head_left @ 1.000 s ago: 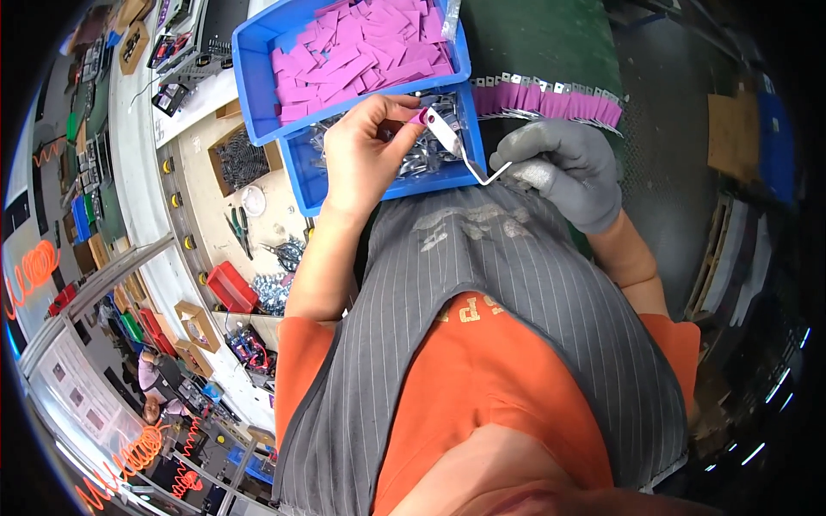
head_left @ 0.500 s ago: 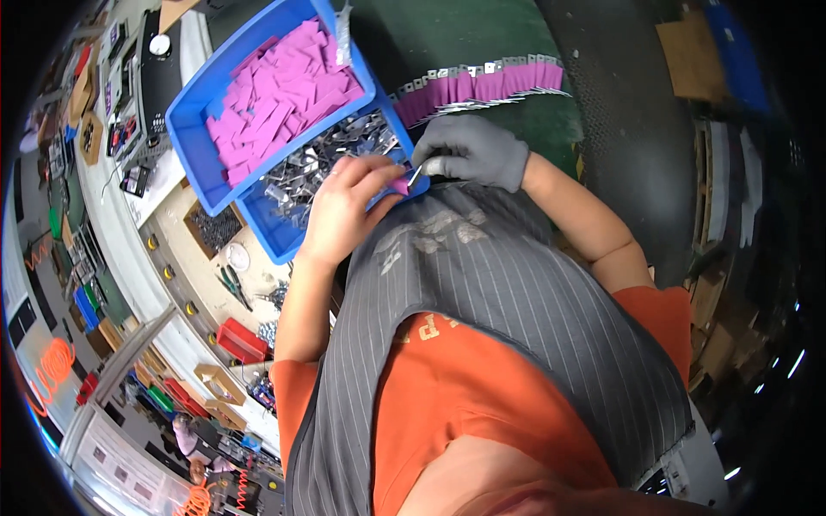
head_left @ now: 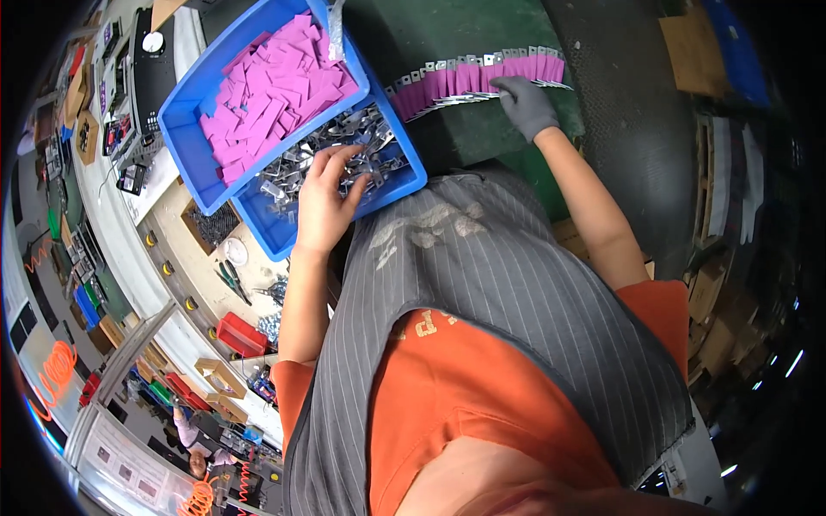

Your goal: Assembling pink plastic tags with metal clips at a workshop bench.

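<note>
My bare left hand (head_left: 329, 193) is over the blue bin of small silvery metal clips (head_left: 301, 163), its fingers curved and thumb apart, with nothing seen held. My right hand (head_left: 525, 105), in a grey glove, reaches to the near edge of a row of metal strips with purple sleeves (head_left: 439, 84). Its fingers are bent together at the row; whatever is between them is hidden. Beyond the clips, a second blue bin (head_left: 185, 129) holds a heap of flat purple sleeves (head_left: 280, 95).
The row lies on a green table (head_left: 465, 142). Left of the bins, a cream bench holds pliers (head_left: 232, 282), a red tray (head_left: 241, 335) and a box of dark small parts (head_left: 211, 225). Another person (head_left: 200, 447) is at the lower left. Cardboard (head_left: 695, 56) stands at the right.
My hands have parted. The right moved away and to the right from the bin corner to the row; the left let go of the purple-sleeved piece and shifted over the clips.
</note>
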`<state>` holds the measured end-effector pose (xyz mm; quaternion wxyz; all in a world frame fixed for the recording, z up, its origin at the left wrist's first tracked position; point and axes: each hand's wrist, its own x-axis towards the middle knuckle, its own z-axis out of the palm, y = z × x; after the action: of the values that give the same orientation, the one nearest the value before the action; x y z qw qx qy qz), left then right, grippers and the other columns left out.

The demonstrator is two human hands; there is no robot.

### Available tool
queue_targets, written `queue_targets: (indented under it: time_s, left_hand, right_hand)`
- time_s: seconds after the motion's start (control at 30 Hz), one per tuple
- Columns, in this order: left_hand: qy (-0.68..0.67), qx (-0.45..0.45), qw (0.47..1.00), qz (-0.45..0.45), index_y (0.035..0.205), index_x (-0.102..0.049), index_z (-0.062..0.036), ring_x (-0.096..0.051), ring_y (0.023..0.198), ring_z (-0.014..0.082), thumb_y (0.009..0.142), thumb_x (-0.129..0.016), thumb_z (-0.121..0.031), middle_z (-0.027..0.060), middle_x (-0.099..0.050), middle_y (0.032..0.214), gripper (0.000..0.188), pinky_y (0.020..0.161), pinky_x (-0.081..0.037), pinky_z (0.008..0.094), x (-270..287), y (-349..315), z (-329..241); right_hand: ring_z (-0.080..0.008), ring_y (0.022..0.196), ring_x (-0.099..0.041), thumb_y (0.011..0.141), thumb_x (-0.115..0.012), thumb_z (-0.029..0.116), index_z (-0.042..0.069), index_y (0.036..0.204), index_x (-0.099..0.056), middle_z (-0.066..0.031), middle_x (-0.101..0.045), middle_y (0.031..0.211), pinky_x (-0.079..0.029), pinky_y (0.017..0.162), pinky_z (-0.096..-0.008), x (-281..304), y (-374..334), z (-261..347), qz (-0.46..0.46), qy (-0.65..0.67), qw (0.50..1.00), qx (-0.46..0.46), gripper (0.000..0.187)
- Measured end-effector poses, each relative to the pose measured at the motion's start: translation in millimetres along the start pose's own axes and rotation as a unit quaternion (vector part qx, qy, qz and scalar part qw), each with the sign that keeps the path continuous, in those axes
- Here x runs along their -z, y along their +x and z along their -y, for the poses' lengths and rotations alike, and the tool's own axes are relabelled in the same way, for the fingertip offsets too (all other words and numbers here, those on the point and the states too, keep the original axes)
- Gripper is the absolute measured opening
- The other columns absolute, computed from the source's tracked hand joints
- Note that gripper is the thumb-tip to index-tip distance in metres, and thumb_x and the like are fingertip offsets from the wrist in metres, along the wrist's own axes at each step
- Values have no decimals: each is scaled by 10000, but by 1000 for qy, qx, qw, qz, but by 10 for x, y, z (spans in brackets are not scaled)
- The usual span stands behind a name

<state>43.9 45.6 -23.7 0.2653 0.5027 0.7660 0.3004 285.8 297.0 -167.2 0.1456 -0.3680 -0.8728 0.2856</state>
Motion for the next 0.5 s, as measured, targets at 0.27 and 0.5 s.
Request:
queue_targets:
  time_s: [0.27, 0.5]
  left_hand:
    - [-10, 41, 996, -83, 878, -683, -78, -511, 542, 136, 785, -667, -90, 50, -603, 745, 96, 514, -420, 255, 196, -141, 126]
    - [-26, 21, 984, -177, 869, -688, -61, -475, 512, 82, 772, -671, -42, 29, -586, 705, 100, 483, -388, 220, 452, -184, 85]
  right_hand:
    - [-245, 865, -583, 803, -559, 148, 66, 1000, -604, -81, -603, 933, -460, 794, -365, 356, 234, 1582, 157, 139, 921, 328, 219]
    - [-288, 915, -603, 788, -553, 117, 44, 1042, -581, -136, -634, 949, -482, 787, -383, -822, 272, 2270, 340, -246, 853, 309, 266]
